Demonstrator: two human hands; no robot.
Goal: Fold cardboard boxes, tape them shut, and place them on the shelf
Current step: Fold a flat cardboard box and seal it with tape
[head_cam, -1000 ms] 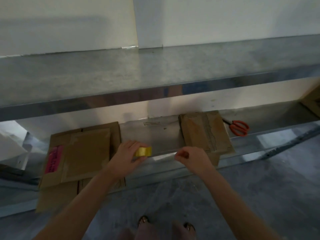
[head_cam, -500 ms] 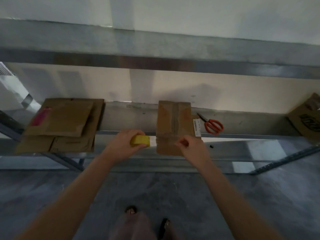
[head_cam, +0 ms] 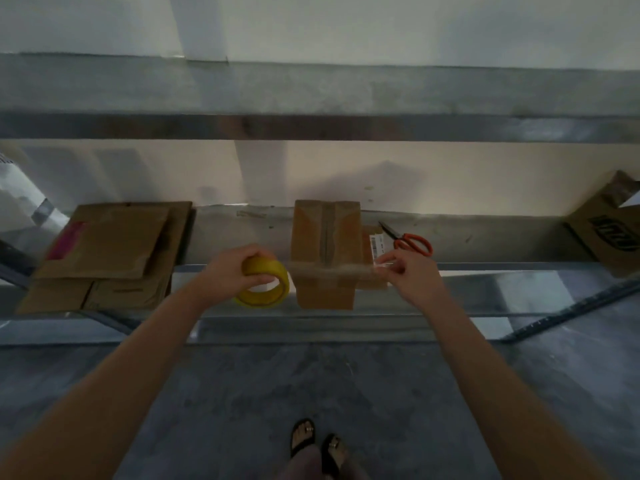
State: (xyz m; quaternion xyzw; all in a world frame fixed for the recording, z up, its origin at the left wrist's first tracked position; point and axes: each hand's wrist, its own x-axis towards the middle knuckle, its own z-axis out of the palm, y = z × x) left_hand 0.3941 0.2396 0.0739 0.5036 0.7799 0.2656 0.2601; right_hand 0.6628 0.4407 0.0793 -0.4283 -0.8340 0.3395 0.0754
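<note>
A folded brown cardboard box (head_cam: 325, 237) stands on the lower metal shelf (head_cam: 242, 230), its front hanging slightly over the edge. My left hand (head_cam: 232, 271) grips a yellow roll of clear tape (head_cam: 265, 285) just left of the box. My right hand (head_cam: 403, 271) pinches the free end of the tape to the right of the box. The pulled-out tape strip (head_cam: 332, 270) runs taut across the front of the box between my two hands.
A stack of flattened cardboard boxes (head_cam: 110, 254) lies at the shelf's left. Orange-handled scissors (head_cam: 410, 239) lie right of the box. Another printed cardboard box (head_cam: 609, 230) sits at the far right. An upper shelf (head_cam: 311, 95) spans overhead; my sandalled feet (head_cam: 318, 445) are on grey floor.
My hands have moved apart, drawing a longer strip of tape out across the box front. The view has come closer to the lower shelf.
</note>
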